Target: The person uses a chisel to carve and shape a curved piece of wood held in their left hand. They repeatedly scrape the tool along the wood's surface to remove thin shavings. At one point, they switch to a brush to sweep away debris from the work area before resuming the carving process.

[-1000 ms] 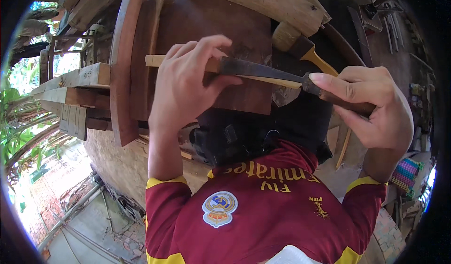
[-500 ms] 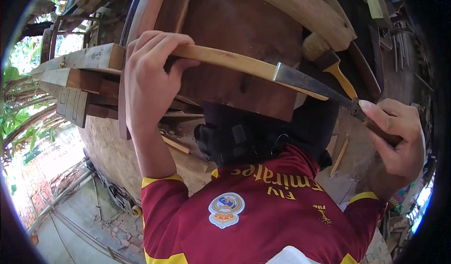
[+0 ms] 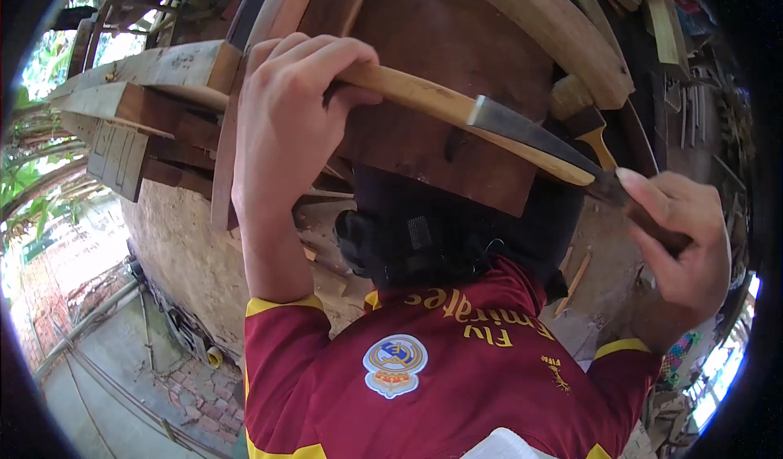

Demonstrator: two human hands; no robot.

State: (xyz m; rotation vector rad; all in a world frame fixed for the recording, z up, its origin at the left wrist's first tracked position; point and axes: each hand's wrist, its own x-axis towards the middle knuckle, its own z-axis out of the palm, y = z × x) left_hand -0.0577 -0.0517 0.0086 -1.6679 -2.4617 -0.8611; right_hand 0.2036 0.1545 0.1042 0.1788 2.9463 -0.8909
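My left hand point(image 3: 294, 116) is closed round the near-left end of a narrow, pale wooden strip point(image 3: 408, 90), its fingers curled over the top. In my right hand point(image 3: 681, 235) is the handle of a chisel point(image 3: 530, 139). The chisel's dark flat blade widens toward a bright edge, which rests on or just over the middle of the strip. Beyond the blade the strip's rounded far end point(image 3: 575, 171) shows below it. Most of the chisel's handle is hidden by my fingers. Both pieces are above a brown wooden board point(image 3: 432, 43).
Stacked timber beams point(image 3: 163, 71) jut out at the left. A curved wooden piece point(image 3: 546, 31) lies at the upper right, with a yellow-handled paintbrush point(image 3: 601, 145) beside it. Wood offcuts point(image 3: 575, 283) lie on the ground below the board.
The strip and chisel now slope more steeply down to the right. My left hand has shifted right and slightly up in view; my right hand has moved slightly left. Both grips stay closed.
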